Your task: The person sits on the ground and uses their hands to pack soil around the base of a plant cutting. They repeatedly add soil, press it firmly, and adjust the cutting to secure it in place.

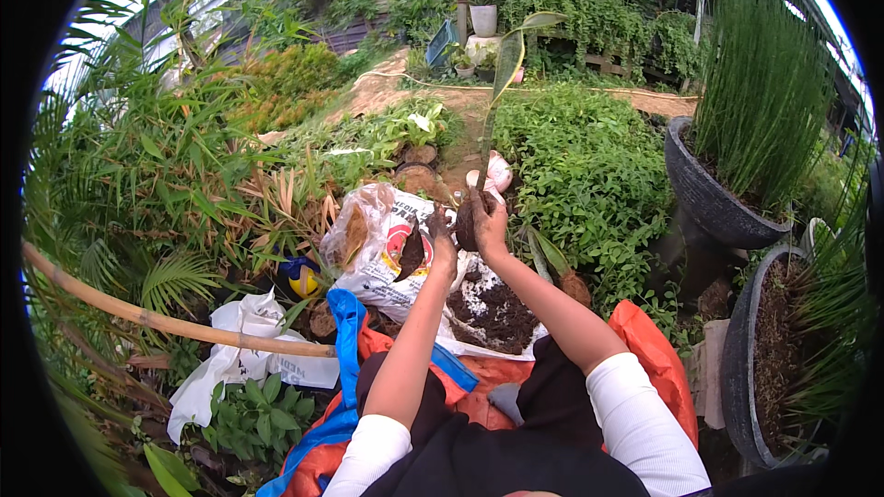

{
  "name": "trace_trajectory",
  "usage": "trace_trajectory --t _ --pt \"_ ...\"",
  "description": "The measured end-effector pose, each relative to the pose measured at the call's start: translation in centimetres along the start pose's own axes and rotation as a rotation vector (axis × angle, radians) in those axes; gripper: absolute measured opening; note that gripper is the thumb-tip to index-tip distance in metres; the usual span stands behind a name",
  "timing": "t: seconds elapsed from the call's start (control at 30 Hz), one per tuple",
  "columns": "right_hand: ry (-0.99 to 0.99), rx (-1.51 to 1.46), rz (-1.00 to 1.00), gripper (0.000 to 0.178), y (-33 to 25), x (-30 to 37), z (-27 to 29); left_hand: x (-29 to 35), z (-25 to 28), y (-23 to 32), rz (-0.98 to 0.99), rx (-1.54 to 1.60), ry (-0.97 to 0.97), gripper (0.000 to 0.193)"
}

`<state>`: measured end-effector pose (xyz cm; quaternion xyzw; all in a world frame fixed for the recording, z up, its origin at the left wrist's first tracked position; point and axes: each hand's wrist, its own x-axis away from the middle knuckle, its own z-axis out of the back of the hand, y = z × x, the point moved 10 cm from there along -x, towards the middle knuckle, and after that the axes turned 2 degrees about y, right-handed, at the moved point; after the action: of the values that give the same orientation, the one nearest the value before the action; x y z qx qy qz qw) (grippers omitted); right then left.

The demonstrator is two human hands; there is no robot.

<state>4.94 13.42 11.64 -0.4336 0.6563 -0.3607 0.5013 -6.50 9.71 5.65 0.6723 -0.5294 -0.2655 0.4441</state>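
In front of me a snake plant stands upright, its long twisted leaf rising from a dark, soil-covered root clump. My right hand is closed around the base and clump from the right. My left hand, dark with soil, is at the clump's left side with its fingers apart; whether it touches the clump I cannot tell. Below both hands, dark potting soil lies heaped on a white plastic sack. A dark, pointed, elongated thing rests on the sack left of my left hand.
Orange and blue sheeting lies around my legs. A bamboo pole crosses at left, above white bags. Large dark bowl planters stand at right. Another uprooted plant lies beside the sack; leafy plants grow beyond.
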Motion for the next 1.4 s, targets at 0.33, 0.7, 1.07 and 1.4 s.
trace_trajectory --t 0.33,0.7,1.07,1.4 --pt "-0.378 0.173 -0.136 0.026 1.4 0.4 -3.6 -2.8 -1.6 -3.6 -0.05 0.078 -0.284 0.054" --pt "-0.421 0.301 -0.057 0.025 -2.5 0.1 -2.8 -0.3 -1.3 -2.8 0.211 0.355 -0.103 0.056" --pt "-0.379 0.223 0.008 0.027 -3.0 -0.2 -2.2 -0.3 -0.7 -2.8 0.203 0.244 -0.085 0.055" --pt "-0.38 0.27 -0.149 0.033 -0.9 -0.6 -1.6 -3.0 -0.6 -5.0 0.189 0.353 -0.208 0.054"
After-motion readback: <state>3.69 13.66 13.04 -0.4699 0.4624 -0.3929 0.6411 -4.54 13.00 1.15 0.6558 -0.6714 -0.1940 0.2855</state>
